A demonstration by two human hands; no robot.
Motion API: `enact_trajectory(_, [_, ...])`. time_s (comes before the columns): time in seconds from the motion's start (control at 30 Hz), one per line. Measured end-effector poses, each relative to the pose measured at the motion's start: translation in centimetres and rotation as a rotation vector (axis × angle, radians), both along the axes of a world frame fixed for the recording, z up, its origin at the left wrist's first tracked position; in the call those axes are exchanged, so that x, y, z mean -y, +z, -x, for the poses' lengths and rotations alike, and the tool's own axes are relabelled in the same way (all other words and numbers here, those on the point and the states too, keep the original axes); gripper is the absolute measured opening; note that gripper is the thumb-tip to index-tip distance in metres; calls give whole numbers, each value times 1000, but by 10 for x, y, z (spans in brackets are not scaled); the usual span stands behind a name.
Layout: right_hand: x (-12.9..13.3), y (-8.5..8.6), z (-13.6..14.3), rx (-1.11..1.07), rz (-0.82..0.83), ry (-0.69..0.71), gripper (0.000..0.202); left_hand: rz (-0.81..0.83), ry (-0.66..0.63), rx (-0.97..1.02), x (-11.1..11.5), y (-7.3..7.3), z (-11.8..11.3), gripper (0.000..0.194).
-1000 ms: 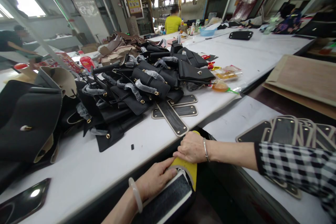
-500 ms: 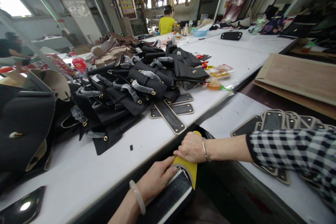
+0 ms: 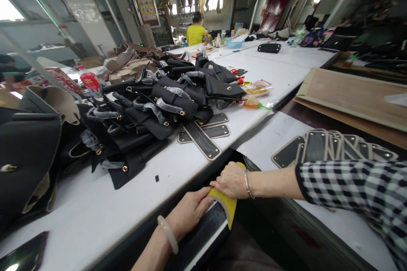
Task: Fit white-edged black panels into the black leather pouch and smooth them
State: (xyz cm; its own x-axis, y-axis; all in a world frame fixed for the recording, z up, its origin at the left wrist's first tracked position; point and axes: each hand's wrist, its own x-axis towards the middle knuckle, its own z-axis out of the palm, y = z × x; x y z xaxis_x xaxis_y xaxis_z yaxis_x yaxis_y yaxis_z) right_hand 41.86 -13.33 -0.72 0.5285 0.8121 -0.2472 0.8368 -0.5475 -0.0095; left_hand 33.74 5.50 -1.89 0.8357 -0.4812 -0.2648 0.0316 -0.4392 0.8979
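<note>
My right hand (image 3: 229, 181), a metal bangle at its wrist, has its fingers closed on a yellow piece (image 3: 227, 207) with a curved lower edge. This piece lies over the end of a long black panel (image 3: 206, 230) edged with white lines. Along the panel's left side lies my left hand (image 3: 187, 211), closed round it, with thumb and fingertips against the yellow edge. A pale bangle is on that wrist. The undersides of both pieces are hidden. Both hands are in the dark gap between two white tables.
Black handbags (image 3: 171, 97) with wrapped handles are heaped on the left table (image 3: 133, 207), beside crossed black strips (image 3: 203, 140) and a phone (image 3: 23, 254). More pale-edged strips (image 3: 314, 146) overlap on the right table. Cardboard (image 3: 356, 97) lies behind them. A person in yellow (image 3: 195, 34) is far off.
The view has turned slightly to the right. Both hands keep their hold in nearly the same place, and the yellow piece's lower tip sits a little further left in view.
</note>
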Motion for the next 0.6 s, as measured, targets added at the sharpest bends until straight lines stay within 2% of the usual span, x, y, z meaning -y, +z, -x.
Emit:
enact_trajectory(0.2, [4, -5, 18, -29, 10, -67, 56, -8, -9, 44, 1, 0, 6, 36])
enact_trajectory(0.37, [4, -4, 37, -55, -20, -158, 56, 51, 22, -36, 0, 3, 9, 44])
enact_trajectory(0.5, [8, -6, 52, -127, -100, -258, 60, 59, 100, -126, -3, -5, 4, 54])
enact_trajectory(0.6, [18, -12, 58, -253, -209, -371, 62, 85, 137, -177, -4, -13, 2, 49])
